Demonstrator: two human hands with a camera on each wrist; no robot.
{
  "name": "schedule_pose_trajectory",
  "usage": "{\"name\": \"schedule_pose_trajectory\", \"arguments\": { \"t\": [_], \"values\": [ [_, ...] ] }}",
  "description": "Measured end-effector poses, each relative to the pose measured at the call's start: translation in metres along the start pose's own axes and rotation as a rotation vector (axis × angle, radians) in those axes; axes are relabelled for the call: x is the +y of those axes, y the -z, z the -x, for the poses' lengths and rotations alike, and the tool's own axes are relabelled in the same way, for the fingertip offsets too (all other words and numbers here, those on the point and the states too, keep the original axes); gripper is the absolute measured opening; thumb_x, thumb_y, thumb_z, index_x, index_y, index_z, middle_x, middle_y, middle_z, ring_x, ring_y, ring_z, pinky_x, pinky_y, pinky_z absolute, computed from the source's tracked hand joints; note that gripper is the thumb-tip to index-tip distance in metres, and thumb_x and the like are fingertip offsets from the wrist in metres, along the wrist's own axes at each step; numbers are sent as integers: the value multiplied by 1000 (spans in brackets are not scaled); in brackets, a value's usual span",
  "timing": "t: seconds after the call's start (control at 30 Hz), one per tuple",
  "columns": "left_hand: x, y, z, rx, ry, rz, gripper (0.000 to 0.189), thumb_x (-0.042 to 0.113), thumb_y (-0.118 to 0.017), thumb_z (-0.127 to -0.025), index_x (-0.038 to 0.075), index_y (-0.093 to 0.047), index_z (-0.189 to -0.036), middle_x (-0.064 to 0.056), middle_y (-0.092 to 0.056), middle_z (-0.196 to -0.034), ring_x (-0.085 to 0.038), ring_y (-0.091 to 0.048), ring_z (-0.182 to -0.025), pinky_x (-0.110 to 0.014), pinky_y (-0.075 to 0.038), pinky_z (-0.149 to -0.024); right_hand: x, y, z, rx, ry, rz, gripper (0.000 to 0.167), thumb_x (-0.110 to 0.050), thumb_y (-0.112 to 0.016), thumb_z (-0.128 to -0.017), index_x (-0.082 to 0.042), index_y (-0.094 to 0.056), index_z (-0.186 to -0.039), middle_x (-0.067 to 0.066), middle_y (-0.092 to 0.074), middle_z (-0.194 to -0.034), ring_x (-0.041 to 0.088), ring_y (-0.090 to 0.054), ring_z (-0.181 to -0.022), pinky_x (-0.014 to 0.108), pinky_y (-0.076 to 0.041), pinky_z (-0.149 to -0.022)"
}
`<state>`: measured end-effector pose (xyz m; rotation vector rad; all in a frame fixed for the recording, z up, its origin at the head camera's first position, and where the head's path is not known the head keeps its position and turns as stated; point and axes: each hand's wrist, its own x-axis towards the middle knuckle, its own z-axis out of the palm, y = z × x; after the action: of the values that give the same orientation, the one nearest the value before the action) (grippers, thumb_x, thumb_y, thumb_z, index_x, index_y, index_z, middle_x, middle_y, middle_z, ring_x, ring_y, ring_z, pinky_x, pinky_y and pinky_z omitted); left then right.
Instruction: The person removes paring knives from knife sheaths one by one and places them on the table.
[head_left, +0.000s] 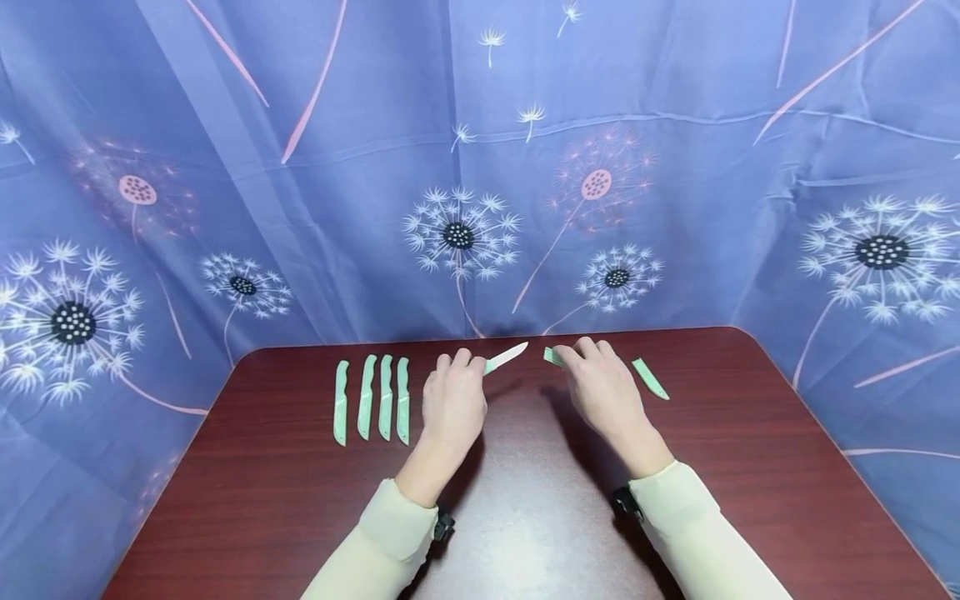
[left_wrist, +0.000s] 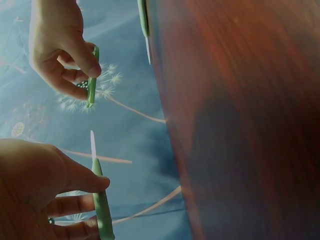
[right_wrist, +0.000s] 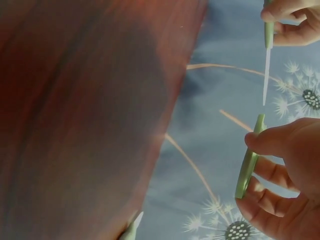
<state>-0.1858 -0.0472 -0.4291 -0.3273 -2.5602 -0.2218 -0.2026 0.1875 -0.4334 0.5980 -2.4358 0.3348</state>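
Observation:
My left hand point(head_left: 454, 396) grips the green handle of a small knife point(head_left: 507, 357), its bare pale blade pointing toward the right hand. My right hand point(head_left: 606, 392) pinches a slim green knife sheath point(right_wrist: 248, 162) between thumb and fingers. In the right wrist view, the blade tip point(right_wrist: 265, 92) lines up with the sheath's near end, a small gap apart. Both are held above the table near its far edge. Beside the right hand lies another green sheath-like piece point(head_left: 650, 379); the wrist views show a pale tip on a green piece there.
Several green-handled knives in green sheaths point(head_left: 365, 398) lie in a row, handles away from me, left of the left hand. The dark red-brown wooden table point(head_left: 262, 500) reaches a blue dandelion-print curtain point(head_left: 360, 250) behind its far edge.

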Motion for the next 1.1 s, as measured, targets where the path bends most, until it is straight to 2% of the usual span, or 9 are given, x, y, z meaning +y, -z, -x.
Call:
{"name": "schedule_pose_trajectory", "arguments": {
  "t": [0.27,0.5,0.63,0.8,0.97,1.1],
  "values": [
    [15,-8,-4,-39,60,32,19,2,-82,-82,10,-77,-99,-5,-63,-88,-29,-61,-81,-40,-55,-59,2,-3,1,-71,-109,31,38,8,-72,-85,-7,-73,-119,16,-63,-96,42,-57,-81,51,-53,-61],
    [41,-19,-18,-135,129,104,16,3,-80,-84,6,-76,-100,-7,-64,-92,-31,-64,-84,-46,-58,-60,2,-2,-1,-135,-270,74,28,4,-70,-85,-5,-72,-111,19,-65,-97,45,-60,-82,55,-56,-61],
    [59,-28,-25,-189,160,126,13,5,-78,-86,6,-74,-98,-8,-65,-95,-31,-65,-86,-47,-60,-63,5,-2,-1,-187,-346,81,26,2,-65,-90,-3,-72,-115,22,-66,-102,46,-62,-85,57,-57,-64],
    [77,-38,-32,-224,206,142,7,6,-74,-91,4,-76,-98,-9,-67,-97,-31,-66,-87,-47,-61,-66,9,-6,-3,-271,-413,79,26,-3,-60,-96,-4,-72,-119,23,-66,-106,48,-65,-90,60,-58,-71],
    [93,-51,-40,-280,242,153,15,7,-65,-99,3,-79,-104,-10,-67,-99,-32,-68,-90,-46,-61,-70,11,-6,-6,-344,-459,74,24,-8,-63,-98,-5,-72,-120,23,-67,-107,48,-67,-90,60,-58,-77],
    [100,-60,-46,-324,273,160,17,8,-64,-100,2,-79,-106,-11,-68,-102,-33,-69,-92,-46,-62,-73,11,-4,-9,-371,-501,65,19,-9,-63,-98,-5,-73,-114,26,-70,-121,49,-69,-93,61,-58,-78]
  ]
}}
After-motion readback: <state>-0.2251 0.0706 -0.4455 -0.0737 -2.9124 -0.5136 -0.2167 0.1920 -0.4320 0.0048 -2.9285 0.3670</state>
